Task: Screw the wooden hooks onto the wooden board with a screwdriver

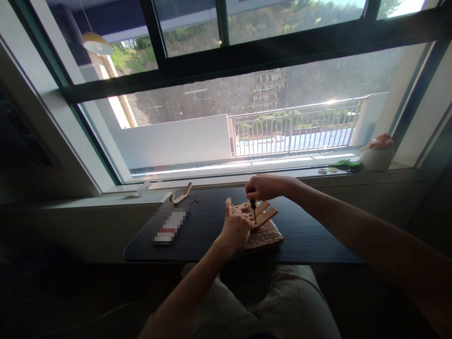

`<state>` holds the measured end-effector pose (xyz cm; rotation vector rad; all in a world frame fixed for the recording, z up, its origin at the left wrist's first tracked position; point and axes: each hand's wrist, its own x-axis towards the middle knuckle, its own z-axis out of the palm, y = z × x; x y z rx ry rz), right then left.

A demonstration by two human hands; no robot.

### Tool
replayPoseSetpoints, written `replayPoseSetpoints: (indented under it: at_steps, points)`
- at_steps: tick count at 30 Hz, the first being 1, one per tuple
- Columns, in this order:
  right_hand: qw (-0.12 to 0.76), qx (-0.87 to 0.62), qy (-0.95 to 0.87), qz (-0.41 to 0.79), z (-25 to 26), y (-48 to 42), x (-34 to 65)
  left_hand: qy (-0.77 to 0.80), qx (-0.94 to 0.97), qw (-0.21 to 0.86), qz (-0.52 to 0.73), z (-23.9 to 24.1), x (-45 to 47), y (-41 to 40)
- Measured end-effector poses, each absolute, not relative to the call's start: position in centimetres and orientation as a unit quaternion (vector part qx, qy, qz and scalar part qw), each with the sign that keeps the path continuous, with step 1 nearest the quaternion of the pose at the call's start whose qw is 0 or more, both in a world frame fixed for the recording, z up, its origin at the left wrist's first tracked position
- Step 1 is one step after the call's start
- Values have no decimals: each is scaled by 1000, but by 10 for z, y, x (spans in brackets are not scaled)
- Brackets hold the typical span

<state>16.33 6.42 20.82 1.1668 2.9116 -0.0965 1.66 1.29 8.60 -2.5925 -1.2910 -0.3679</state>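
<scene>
My right hand [263,187] is closed round the dark handle of a screwdriver [254,207], which points straight down. Its tip meets the nearest wooden hook [265,218] at or very near a hole. From the left, my left hand [237,227] holds the near end of that hook, fingers bent and one digit sticking up. Two more wooden pieces lie alongside, one of them a light strip [242,206] behind my left hand. All rest on a brown block [266,238] with a shiny, wrinkled surface. My fingers hide parts of the wood.
The dark table [208,249] stands against the window sill. A loose curved wooden hook [182,195], several small screws [194,201] and a blurred-out flat packet [171,227] lie on its left side. On the sill at right stands a white pot [377,157] beside green stems.
</scene>
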Motion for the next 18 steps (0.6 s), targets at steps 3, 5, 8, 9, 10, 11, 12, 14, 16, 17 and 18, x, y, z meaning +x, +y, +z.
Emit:
replayPoseSetpoints:
  at_steps: [3,5,8,9,10,11,12,14,16,17,18]
  points:
    - [3,376,926,-33,207,65,164,-436,-884,110,-130,85,16,13]
    - [7,381,924,-36,209,63,164,-432,-885,114,-135,84,15,14]
    - [3,385,923,-30,213,61,166,-427,-886,118,-138,81,14,17]
    - [0,382,924,-28,213,61,167,-427,-886,119,-139,81,14,17]
    - [-2,379,925,-28,213,61,167,-426,-886,120,-141,80,14,17]
    - [-4,374,927,-29,212,61,168,-426,-885,121,-142,80,14,17]
    - [-5,370,929,-30,211,62,168,-426,-885,121,-143,80,14,17]
    - [-12,364,931,-30,208,63,169,-426,-885,122,-142,81,14,16]
    - [-17,364,931,-29,206,65,169,-427,-885,122,-136,83,14,16]
    - [-18,365,931,-28,206,65,169,-428,-885,121,-134,83,15,15]
    - [-20,366,930,-27,206,65,168,-428,-886,120,-132,84,15,15]
